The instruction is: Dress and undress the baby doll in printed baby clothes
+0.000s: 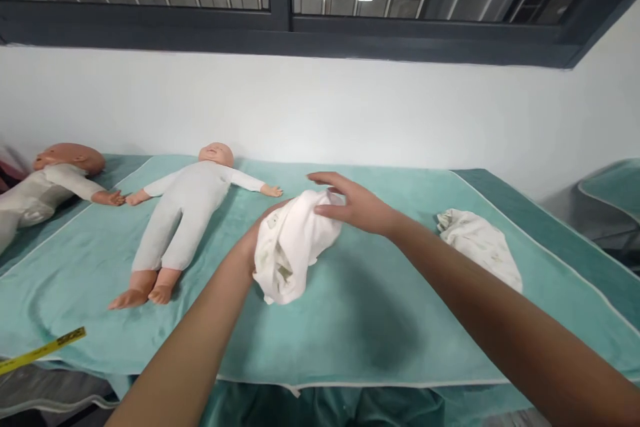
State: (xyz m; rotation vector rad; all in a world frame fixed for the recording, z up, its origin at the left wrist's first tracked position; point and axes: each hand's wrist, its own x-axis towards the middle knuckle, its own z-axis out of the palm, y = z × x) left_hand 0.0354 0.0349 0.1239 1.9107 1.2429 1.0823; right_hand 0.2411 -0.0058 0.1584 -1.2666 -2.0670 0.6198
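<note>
A bunched white cloth with a faint green print (300,240) is held up over the middle of the green table cover (380,347); it looks like a small garment, though its folds hide the shape. My left hand (266,221) grips it from the left and behind, its fingers mostly covered by the fabric. At the cloth's upper right edge, my right hand (353,203) has thumb and fingers spread apart, the thumb overlapping the fabric. Left of my hands, a baby doll in a white bodysuit (193,197) lies on its back, its feet bare.
Another crumpled white printed cloth (483,247) lies to the right, beyond my right forearm. A second doll (55,177) lies at the far left. A yellow strip (43,350) crosses the front left edge. Behind the table stands a white wall (350,110) under a dark window frame (350,37).
</note>
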